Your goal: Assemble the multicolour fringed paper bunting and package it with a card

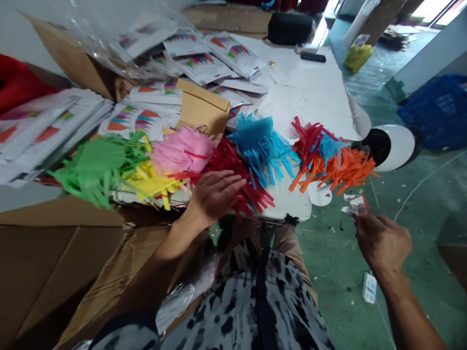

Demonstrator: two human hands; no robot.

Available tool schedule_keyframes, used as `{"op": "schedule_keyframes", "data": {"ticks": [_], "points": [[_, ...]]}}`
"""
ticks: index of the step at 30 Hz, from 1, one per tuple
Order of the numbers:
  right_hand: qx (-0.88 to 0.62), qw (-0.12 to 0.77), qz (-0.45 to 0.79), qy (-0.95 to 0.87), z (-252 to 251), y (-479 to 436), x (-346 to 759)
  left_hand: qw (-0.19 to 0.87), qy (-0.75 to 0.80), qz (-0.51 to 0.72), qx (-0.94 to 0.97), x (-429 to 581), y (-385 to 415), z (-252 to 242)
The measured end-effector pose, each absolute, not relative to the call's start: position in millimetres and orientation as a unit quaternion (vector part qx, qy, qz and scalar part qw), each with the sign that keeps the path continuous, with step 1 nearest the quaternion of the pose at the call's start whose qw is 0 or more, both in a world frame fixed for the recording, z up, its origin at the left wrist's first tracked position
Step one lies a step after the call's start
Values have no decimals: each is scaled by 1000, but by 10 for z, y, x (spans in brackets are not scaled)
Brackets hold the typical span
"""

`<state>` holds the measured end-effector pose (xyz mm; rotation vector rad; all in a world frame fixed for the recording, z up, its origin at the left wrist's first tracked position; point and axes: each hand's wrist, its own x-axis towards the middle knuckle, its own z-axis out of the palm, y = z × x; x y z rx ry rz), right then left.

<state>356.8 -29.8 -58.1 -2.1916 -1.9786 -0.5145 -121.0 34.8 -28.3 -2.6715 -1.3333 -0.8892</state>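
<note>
Nearest: patterned garment (pixel 241 301), grey-white with dark blotches, wearer standing against the near edge of a white table (pixel 292 206). Far part of table covered by white sheet (pixel 317 80), its right edge curling over; black case (pixel 290 28) and small flat black object (pixel 313 57) at the back. Green floor (pixel 339 272), littered with scraps; white power strip (pixel 369 287) lies there, yellow bag (pixel 357 57) farther off.

Containers: cardboard (pixel 40 262) at lower left, contents not discernible. Blue crate (pixel 434 114) on floor, far right; contents cannot be told. Printed packets (pixel 200 65), showing coloured tassels, heaped on table at left and back; clear plastic film (pixel 87 36) beside the heap.

Fringed paper bundles, row along near edge, left to right: green (pixel 97 163), yellow (pixel 151 181), pink (pixel 184 149), dark red (pixel 259 199), blue (pixel 255 132), red (pixel 304 138), orange (pixel 350 167). Folded brown card (pixel 202 109) stands behind the pink.

Left hand (pixel 219 194): palm down, flat, fingers nearly straight and side by side, over the dark red bundle; firm contact cannot be judged. Right hand (pixel 383 243): fingers curled, pinching a small whitish piece (pixel 355 204) with a red edge, beyond the table's right side, above the floor. Piece blurred; identity uncertain.
</note>
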Motion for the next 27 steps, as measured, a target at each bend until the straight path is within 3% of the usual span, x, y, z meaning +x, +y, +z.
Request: {"op": "schedule_keyframes", "data": {"ticks": [5, 9, 11, 14, 17, 21, 27], "points": [[-731, 104, -128, -662, -443, -249, 3676, 40, -445, -222, -867, -1214, 485, -495], [-697, 132, -204, -675, -208, -132, 3356, 50, -443, -210, -870, -1425, 445, -410], [-647, 195, -211, -706, -116, 29, 2945, 42, -443, -205, -872, -1530, 440, -341], [-466, 267, -84, -839, -106, 361, 2106, 21, -462, -231, -856, -1689, 443, -233], [-325, 236, -60, -914, -243, 690, 1309, 24, -518, -284, -806, -1837, 378, -118], [-259, 174, -77, -947, -441, 971, 797, 77, -566, -292, -767, -1964, 138, -17], [-229, 239, -17, -943, -366, 1107, 806, 86, -553, -325, -762, -1964, -195, -60]]}}
